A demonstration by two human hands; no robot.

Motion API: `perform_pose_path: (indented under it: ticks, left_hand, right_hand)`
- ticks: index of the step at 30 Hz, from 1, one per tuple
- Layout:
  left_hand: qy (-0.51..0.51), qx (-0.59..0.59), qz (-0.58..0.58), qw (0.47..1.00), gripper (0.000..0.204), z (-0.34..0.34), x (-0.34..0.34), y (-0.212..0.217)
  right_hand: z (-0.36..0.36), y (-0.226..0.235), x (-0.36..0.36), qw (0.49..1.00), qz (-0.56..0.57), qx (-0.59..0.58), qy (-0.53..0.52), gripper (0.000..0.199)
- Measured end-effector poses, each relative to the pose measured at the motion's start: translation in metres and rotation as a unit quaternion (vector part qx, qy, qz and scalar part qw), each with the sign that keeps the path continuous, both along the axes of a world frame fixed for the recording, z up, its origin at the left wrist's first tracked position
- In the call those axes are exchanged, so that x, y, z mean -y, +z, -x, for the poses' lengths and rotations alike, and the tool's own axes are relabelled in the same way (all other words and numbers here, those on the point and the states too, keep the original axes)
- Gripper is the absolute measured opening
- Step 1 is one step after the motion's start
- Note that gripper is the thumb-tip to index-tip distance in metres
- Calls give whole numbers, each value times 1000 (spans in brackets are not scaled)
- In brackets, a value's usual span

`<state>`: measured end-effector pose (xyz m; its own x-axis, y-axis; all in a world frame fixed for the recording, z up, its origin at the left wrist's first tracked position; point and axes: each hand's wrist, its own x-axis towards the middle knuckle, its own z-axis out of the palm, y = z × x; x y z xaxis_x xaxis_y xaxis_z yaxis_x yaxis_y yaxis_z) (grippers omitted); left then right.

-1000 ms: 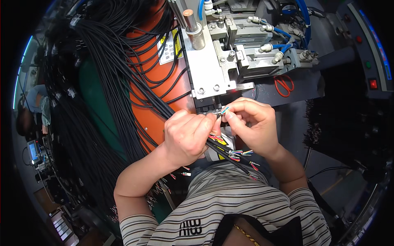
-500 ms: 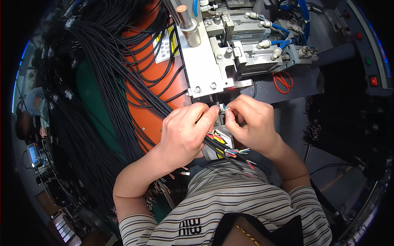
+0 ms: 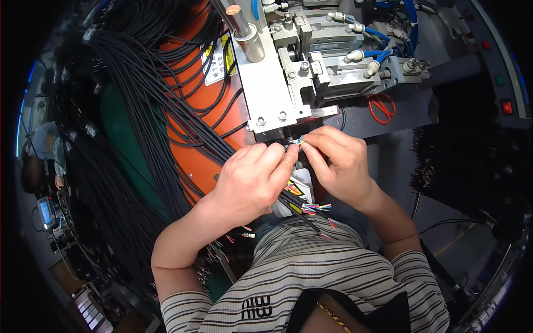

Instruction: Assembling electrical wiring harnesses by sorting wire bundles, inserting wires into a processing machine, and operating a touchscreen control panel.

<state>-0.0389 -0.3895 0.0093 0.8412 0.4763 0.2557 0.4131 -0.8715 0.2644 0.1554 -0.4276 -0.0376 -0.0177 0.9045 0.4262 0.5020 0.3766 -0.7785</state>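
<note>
Pinched between my fingertips, just below the machine's front edge, are thin coloured wires, blue and white among them. My left hand is closed, its thumb and index finger at the left side of these wires. From the right, my right hand pinches the same wires between thumb and index finger. The two hands' fingertips nearly meet. Whatever the left palm encloses is hidden. Below the hands, black cable ends with stripped-out coloured wires stick out towards my lap.
A metal machine plate with bolts stands beyond my hands, pneumatic cylinders with blue hoses to its right. Red-handled scissors lie on the grey surface. Many black cables run over the orange surface at left. Another person is far left.
My right fingertips have shifted slightly left, closer to the left ones, and the wires sit differently between them. The machine appears a little further left in the view.
</note>
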Motion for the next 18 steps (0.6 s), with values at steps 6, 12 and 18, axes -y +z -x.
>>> perform_pose_path:
  ticks: [6,12,18]
  left_hand:
    - [0,-75,-9,997,61,-6,6,8]
    - [-15,-57,-54,997,31,-7,2,10]
    - [10,-46,-23,999,34,-10,-2,9]
  right_hand:
    - [0,17,2,992,-5,122,-10,11]
    - [-2,16,-2,992,10,128,10,10]
    - [-13,18,-16,981,47,181,58,8]
